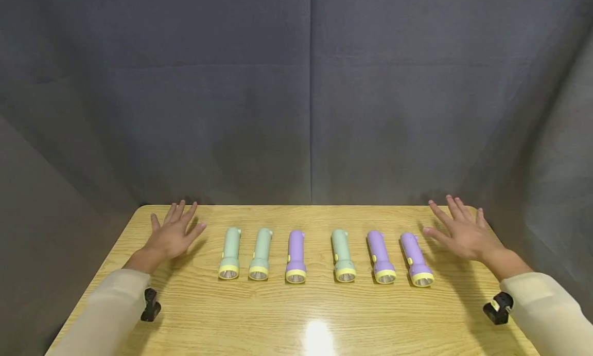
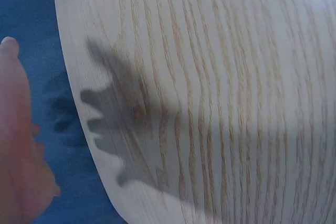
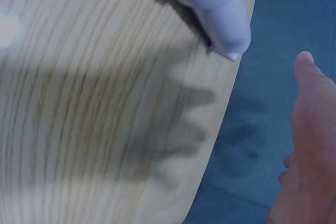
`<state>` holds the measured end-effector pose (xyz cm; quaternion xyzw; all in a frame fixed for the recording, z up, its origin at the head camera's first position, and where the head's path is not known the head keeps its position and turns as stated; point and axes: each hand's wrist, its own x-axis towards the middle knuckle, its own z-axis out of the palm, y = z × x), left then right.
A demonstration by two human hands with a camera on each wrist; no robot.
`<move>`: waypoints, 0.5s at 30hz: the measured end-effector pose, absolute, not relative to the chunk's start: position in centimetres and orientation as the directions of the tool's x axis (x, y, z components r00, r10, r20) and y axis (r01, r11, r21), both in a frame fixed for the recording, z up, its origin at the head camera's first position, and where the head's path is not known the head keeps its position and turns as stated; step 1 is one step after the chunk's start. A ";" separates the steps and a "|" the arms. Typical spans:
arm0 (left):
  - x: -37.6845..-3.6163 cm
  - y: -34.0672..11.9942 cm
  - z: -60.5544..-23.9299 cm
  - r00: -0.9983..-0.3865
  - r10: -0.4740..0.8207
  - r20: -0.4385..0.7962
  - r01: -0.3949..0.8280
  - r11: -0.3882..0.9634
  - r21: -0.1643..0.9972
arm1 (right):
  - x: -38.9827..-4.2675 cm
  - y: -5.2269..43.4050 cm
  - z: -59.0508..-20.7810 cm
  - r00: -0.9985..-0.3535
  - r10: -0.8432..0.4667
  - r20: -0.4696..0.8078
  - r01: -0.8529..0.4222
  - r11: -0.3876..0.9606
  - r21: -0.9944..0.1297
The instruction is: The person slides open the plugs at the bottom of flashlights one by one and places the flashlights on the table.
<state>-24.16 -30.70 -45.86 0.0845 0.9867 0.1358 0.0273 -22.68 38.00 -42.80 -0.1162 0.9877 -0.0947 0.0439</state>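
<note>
Several flashlights lie in a row on the wooden table, their yellow-rimmed lens ends toward me. From the left come a green flashlight (image 1: 230,253), a second green flashlight (image 1: 261,254) and a purple flashlight (image 1: 296,256). After a wider gap follow another green flashlight (image 1: 343,255), a purple flashlight (image 1: 381,256) and the rightmost purple flashlight (image 1: 416,259). My left hand (image 1: 171,237) hovers left of the row with fingers spread, holding nothing. Right of the row, my right hand (image 1: 465,235) is likewise spread and holds nothing. Each hand casts a shadow on the wood.
The light wooden table (image 1: 259,315) has rounded far corners, and a bright glare spot lies near its front middle. Behind it hangs a dark grey curtain (image 1: 222,114). A black wrist camera (image 1: 150,305) sits at the left cuff, another black wrist camera (image 1: 499,308) at the right.
</note>
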 end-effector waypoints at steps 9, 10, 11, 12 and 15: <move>-23.3 -30.6 -44.9 -0.984 0.175 -0.037 0.162 0.958 0.236 | -22.1 34.4 -41.4 -0.946 -0.323 0.008 -0.318 0.925 -0.210; -23.1 -30.5 -44.8 -0.983 0.178 -0.037 0.165 0.958 0.234 | -22.0 33.9 -41.2 -0.942 -0.334 0.017 -0.330 0.920 -0.211; -23.0 -30.3 -44.6 -0.982 0.183 -0.036 0.170 0.957 0.237 | -21.9 33.5 -41.1 -0.938 -0.347 0.024 -0.343 0.914 -0.214; -22.8 -30.1 -44.4 -0.981 0.190 -0.034 0.176 0.955 0.239 | -21.8 33.0 -41.0 -0.933 -0.359 0.033 -0.357 0.910 -0.212; -22.3 -29.5 -44.0 -0.976 0.215 -0.024 0.203 0.948 0.244 | -21.5 31.5 -40.9 -0.916 -0.397 0.057 -0.400 0.893 -0.207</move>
